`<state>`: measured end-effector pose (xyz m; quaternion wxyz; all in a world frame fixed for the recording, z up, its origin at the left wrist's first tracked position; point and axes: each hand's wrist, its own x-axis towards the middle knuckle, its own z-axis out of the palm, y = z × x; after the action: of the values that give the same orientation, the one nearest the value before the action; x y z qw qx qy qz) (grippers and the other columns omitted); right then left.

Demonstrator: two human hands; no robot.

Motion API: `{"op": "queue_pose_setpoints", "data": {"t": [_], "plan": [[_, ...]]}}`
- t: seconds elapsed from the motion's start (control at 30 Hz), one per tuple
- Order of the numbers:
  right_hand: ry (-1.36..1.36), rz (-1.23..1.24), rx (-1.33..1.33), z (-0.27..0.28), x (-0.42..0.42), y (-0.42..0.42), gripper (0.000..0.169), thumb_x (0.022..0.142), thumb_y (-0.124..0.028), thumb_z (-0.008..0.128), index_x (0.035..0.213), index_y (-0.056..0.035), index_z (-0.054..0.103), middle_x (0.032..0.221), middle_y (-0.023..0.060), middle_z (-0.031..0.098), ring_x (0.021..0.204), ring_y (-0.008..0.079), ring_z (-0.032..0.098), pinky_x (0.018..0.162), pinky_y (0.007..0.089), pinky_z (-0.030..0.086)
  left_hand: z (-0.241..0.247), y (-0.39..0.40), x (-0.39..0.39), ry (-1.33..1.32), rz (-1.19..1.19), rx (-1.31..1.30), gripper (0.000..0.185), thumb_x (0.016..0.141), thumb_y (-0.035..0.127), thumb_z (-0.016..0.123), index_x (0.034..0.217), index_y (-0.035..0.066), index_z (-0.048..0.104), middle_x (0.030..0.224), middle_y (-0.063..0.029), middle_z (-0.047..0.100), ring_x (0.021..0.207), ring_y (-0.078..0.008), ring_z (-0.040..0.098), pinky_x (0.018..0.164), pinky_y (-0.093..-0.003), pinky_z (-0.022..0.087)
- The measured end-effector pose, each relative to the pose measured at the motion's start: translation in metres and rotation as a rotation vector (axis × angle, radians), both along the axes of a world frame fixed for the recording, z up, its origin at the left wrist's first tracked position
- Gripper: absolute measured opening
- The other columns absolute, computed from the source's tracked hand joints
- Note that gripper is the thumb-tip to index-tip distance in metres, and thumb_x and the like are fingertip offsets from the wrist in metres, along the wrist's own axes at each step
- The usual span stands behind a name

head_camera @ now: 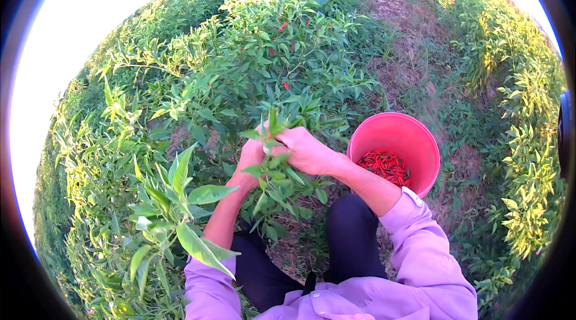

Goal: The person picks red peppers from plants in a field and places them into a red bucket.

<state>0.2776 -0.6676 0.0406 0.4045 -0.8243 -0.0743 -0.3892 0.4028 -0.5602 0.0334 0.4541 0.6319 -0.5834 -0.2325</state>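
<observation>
My left hand (253, 154) and my right hand (305, 150) meet at a leafy chilli plant sprig (273, 160) in front of my knees. The left fingers are closed around the sprig, partly behind its leaves. Curled inward, the right fingers touch the same sprig, but leaves hide their tips, so what they pinch cannot be made out. A small blurred red spot shows among the leaves between the hands. Beside my right forearm stands a pink plastic bucket (418, 140). Picked red chillies (387, 168) cover part of its bottom.
Chilli bushes (252, 63) with several ripe red chillies (285, 86) spread ahead. A nearer leafy branch (180, 212) rises beside my left forearm. On the right, a dirt path (400, 41) with weeds runs between this row and another row of plants (526, 140).
</observation>
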Motion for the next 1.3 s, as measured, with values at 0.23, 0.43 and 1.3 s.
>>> {"op": "queue_pose_setpoints", "data": {"t": [0.23,0.43,1.3], "plan": [[0.833,0.375,0.648,0.019,-0.064,-0.005,0.031,0.087,-0.034,0.052,0.086,-0.0022,0.054,0.059,0.0006,0.048,0.052,0.0062,0.045,0.048,0.0245,0.036,-0.013,0.022,-0.005,-0.524,0.096,-0.078,0.043,0.083,0.004,0.057,0.125,0.005,0.047,0.134,-0.0182,0.038,0.122,-0.0300,0.040,0.101,-0.0348,0.034],[0.620,-0.290,0.095,-0.013,-0.115,-0.085,0.025,0.086,-0.024,0.053,0.080,0.0000,0.053,0.059,0.0090,0.054,0.055,0.0143,0.055,0.053,0.0298,0.045,-0.031,0.047,0.011,-0.713,-0.035,-0.146,0.044,0.073,0.000,0.064,0.115,0.007,0.052,0.133,-0.0194,0.038,0.124,-0.0370,0.037,0.099,-0.0392,0.037],[0.878,-0.418,0.005,-0.120,0.177,-0.191,0.027,0.080,-0.027,0.057,0.087,-0.0031,0.065,0.094,0.0203,0.063,0.093,0.0361,0.059,0.082,0.0434,0.045,-0.027,0.033,0.031,-0.461,-0.167,0.045,0.034,0.070,-0.004,0.054,0.103,0.003,0.059,0.106,-0.0160,0.059,0.101,-0.0312,0.056,0.088,-0.0383,0.044]]}}
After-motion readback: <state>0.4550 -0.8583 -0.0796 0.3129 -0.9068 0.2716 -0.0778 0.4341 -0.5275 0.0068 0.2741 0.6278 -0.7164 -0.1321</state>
